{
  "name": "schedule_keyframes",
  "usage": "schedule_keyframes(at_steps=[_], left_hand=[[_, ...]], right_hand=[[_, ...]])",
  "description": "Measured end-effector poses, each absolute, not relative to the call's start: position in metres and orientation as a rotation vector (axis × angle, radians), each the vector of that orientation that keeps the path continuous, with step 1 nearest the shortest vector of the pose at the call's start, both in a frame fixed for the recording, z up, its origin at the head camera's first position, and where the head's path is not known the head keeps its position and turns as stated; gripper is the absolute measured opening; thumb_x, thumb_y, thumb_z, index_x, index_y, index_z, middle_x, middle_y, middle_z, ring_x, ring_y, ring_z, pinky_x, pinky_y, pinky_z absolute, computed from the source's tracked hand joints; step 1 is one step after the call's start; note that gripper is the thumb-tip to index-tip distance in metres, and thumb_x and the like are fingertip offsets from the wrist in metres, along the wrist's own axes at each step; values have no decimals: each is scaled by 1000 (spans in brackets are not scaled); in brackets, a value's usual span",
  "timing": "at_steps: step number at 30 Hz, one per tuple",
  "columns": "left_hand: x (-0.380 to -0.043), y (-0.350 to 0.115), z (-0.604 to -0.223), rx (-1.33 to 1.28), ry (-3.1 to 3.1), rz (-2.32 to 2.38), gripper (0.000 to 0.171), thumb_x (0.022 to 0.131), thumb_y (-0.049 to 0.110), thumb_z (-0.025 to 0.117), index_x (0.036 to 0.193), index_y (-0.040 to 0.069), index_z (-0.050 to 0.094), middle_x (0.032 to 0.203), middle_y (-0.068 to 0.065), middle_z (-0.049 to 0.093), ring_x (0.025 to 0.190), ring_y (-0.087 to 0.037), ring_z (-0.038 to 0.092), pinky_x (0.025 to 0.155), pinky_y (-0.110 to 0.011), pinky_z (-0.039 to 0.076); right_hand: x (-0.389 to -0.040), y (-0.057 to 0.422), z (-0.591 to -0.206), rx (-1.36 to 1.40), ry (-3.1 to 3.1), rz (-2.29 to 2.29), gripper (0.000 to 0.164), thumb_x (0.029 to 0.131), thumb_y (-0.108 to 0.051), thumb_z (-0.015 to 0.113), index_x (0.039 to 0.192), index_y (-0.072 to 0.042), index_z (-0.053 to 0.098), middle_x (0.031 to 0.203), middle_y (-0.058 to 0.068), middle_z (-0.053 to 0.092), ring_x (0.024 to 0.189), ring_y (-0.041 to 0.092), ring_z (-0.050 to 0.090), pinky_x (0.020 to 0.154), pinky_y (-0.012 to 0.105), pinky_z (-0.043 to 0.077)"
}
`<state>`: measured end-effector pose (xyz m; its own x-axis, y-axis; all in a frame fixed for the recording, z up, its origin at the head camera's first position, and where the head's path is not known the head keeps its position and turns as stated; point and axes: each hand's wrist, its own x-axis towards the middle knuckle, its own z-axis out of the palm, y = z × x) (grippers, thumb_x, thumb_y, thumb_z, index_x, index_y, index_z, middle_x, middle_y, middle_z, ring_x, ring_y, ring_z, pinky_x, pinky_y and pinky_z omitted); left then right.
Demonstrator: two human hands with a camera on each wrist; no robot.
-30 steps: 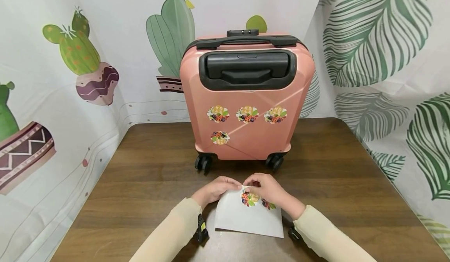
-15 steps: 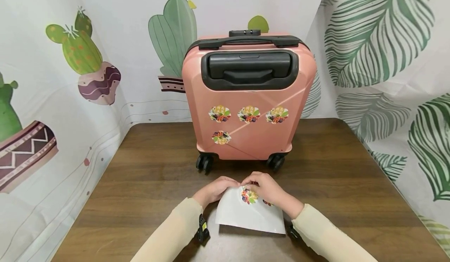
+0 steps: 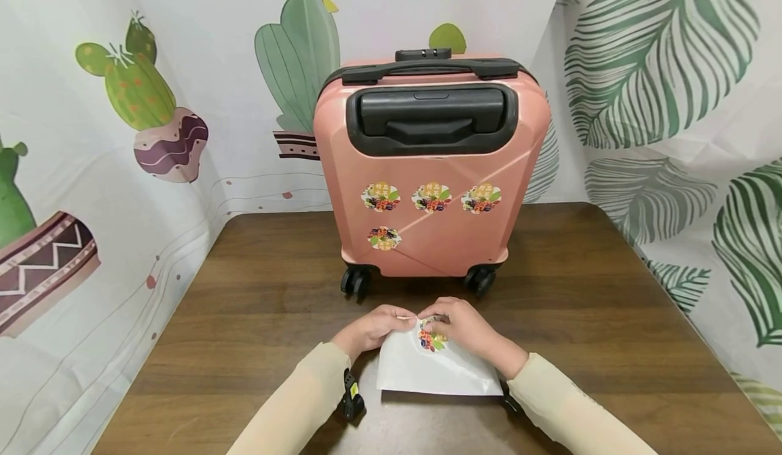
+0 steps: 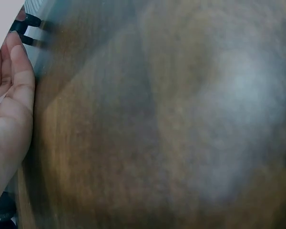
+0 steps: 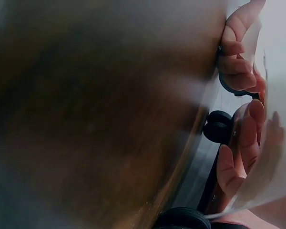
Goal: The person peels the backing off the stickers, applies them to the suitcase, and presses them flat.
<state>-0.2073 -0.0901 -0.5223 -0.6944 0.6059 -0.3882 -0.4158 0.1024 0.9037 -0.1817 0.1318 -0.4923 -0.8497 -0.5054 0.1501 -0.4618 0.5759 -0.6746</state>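
A white sticker sheet (image 3: 421,373) is held up near the front of the table, tilted toward the head camera. My left hand (image 3: 371,329) pinches its top edge between thumb and fingers. At the same edge, right beside the left fingertips, my right hand (image 3: 469,329) pinches with thumb and forefinger at a round fruit sticker (image 3: 431,339) on the sheet. The right hand hides part of this sticker. From below, the right wrist view shows the sheet (image 5: 281,157) in front of the right fingers (image 5: 248,138), with the left fingers (image 5: 237,64) farther up.
A pink suitcase (image 3: 452,248) with black wheels stands upright on the brown wooden table (image 3: 263,319) behind the hands. Its front bears a row of three fruit stickers (image 3: 432,198) and one upside-down sticker (image 3: 384,238) below. A printed cloth (image 3: 232,102) hangs behind.
The sheet's lower edge has lifted and swung slightly right. A second sticker on the sheet, visible before, is now out of sight by the right hand. Both hands have barely moved.
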Motion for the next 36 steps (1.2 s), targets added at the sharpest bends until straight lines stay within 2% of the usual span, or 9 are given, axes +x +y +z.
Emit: schedule_keyframes(at_steps=[8, 19, 26, 36], left_hand=[[-209, -89, -524, 112, 1635, 1711, 35, 104, 10, 55, 134, -7, 62, 93, 4, 75, 80, -5, 72, 73, -21, 59], [-209, -88, -524, 113, 1665, 1704, 37, 106, 16, 52, 131, -9, 62, 88, 7, 74, 77, -4, 71, 70, -21, 58], [-209, -88, -526, 135, 1650, 1710, 33, 106, 16, 53, 125, -7, 67, 86, 8, 74, 77, -3, 70, 71, -21, 57], [-210, -89, -525, 136, 1654, 1714, 31, 105, 15, 53, 123, -6, 68, 85, 8, 73, 77, -3, 70, 71, -21, 57]], right_hand=[[-181, 131, -492, -782, 2712, -1192, 19, 93, -4, 71, 111, -9, 77, 103, 6, 73, 90, 8, 60, 80, 22, 53], [-179, 130, -492, -805, 2728, -1262, 19, 93, 0, 69, 108, -9, 76, 107, 8, 73, 95, 12, 63, 84, 25, 55], [-180, 129, -492, -849, 2787, -1190, 13, 92, 0, 71, 100, -9, 77, 97, 4, 72, 88, 9, 61, 78, 22, 53], [-181, 130, -493, -949, 2814, -1177, 12, 90, -1, 72, 97, -11, 76, 94, 3, 71, 87, 9, 63, 77, 23, 54]])
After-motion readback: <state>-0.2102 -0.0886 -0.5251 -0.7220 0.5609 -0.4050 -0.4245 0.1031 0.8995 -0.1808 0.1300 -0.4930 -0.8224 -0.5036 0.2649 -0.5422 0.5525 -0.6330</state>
